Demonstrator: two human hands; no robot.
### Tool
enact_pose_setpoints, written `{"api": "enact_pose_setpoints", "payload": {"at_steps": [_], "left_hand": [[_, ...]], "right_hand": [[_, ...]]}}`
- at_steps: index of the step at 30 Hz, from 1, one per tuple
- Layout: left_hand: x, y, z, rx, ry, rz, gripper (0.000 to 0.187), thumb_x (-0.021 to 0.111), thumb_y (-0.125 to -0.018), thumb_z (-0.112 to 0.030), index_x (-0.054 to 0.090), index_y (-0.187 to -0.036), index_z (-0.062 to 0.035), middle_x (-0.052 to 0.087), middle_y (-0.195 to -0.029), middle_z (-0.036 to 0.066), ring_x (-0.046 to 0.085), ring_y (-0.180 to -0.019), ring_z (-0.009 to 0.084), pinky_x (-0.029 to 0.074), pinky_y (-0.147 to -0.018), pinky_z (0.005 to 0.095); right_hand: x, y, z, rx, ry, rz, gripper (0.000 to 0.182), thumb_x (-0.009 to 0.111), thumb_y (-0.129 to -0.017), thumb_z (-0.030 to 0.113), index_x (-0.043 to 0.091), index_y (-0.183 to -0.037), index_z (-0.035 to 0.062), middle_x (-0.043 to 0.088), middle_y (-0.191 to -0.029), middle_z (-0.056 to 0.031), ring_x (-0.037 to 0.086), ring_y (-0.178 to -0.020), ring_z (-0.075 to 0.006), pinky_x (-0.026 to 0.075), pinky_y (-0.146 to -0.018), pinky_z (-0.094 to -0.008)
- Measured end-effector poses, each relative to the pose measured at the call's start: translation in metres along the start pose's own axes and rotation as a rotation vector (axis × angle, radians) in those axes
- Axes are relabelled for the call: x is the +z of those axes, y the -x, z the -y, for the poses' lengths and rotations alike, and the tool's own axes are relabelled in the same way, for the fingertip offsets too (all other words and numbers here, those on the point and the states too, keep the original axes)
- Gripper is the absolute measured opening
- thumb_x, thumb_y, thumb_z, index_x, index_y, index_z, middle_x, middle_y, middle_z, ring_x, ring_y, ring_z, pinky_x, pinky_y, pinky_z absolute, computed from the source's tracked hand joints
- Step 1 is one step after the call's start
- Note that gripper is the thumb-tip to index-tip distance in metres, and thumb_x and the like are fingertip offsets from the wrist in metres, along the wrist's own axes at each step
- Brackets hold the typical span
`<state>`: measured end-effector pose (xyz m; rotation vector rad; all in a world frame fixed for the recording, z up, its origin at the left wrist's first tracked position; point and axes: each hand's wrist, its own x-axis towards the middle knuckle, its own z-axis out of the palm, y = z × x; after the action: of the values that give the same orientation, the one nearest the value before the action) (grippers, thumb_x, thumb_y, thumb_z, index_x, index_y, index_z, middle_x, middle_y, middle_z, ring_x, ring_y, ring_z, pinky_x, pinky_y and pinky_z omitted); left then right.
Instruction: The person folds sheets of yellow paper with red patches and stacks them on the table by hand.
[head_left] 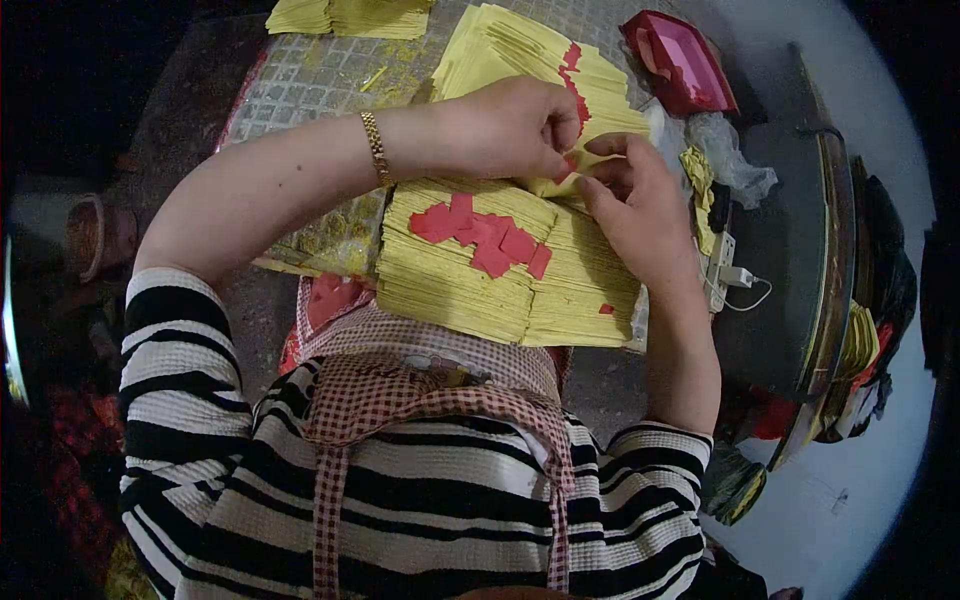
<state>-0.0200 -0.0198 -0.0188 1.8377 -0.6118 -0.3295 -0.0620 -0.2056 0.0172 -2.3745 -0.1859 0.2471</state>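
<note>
A: Where the two hands meet, over the far edge of the near stack, what is entered?

B: Item one: left hand [515,128], gold bracelet [375,147] at the wrist, fingers curled narrow and pinched at the tips. Item two: right hand [635,205], fingers bent close, tips touching the same spot. Between them, a small red paper slip [566,168], held against a yellow sheet. Whether one hand alone grips it, I cannot tell.

A: And the stock beneath?

B: Item three: near stack of yellow paper [500,290], thick, lying just in front of the person's checked apron [420,390]. On top of it, a loose heap of red slips [485,235], overlapping. Item four: fanned yellow sheets [520,55] beyond the hands, each with a red slip along one edge, forming a red line [572,75]. Item five: another yellow pile [345,15] at the far edge of the table [300,80]. Item six: red tray [680,60] far right, crumpled clear plastic [735,155] beside it.

A: Handling note for the step in hand?

B: Judged only: keep the pinch light, take a single slip off the heap rather than a clump, and lay it on the same edge as the row beyond so the red line runs true. Press flat before lifting the fingers.
</note>
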Motion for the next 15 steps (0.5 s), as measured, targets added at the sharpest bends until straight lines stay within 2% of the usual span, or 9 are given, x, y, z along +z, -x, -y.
{"api": "enact_pose_setpoints", "payload": {"at_steps": [6,11,15], "left_hand": [[-0.008,0.002,-0.007,0.033,-0.156,0.139,0.017,0.059,-0.083,-0.014,0.066,-0.079,0.0006,0.061,-0.065,0.006,0.049,-0.053,0.0153,0.041,-0.051,0.0295],[-0.007,-0.002,-0.017,-0.038,-0.371,0.245,0.017,0.062,-0.083,-0.015,0.067,-0.079,0.0003,0.062,-0.066,0.006,0.051,-0.053,0.0168,0.043,-0.054,0.0305],[-0.014,-0.016,-0.009,0.033,-0.521,0.192,0.018,0.063,-0.083,-0.018,0.067,-0.081,0.0000,0.064,-0.070,0.007,0.053,-0.055,0.0188,0.044,-0.056,0.0323]], "right_hand": [[0.000,0.004,0.007,0.088,-0.108,-0.026,0.032,0.058,-0.078,-0.003,0.056,-0.109,-0.0017,0.064,-0.086,-0.0129,0.062,-0.074,-0.0200,0.049,-0.066,-0.0281],[0.005,0.008,-0.006,-0.112,-0.204,-0.082,0.030,0.057,-0.082,0.004,0.057,-0.111,0.0000,0.065,-0.088,-0.0123,0.063,-0.073,-0.0226,0.050,-0.066,-0.0302],[-0.004,0.012,-0.002,-0.513,0.323,-0.037,0.027,0.055,-0.086,0.016,0.060,-0.108,0.0008,0.066,-0.093,-0.0115,0.063,-0.071,-0.0255,0.050,-0.066,-0.0337]]}}
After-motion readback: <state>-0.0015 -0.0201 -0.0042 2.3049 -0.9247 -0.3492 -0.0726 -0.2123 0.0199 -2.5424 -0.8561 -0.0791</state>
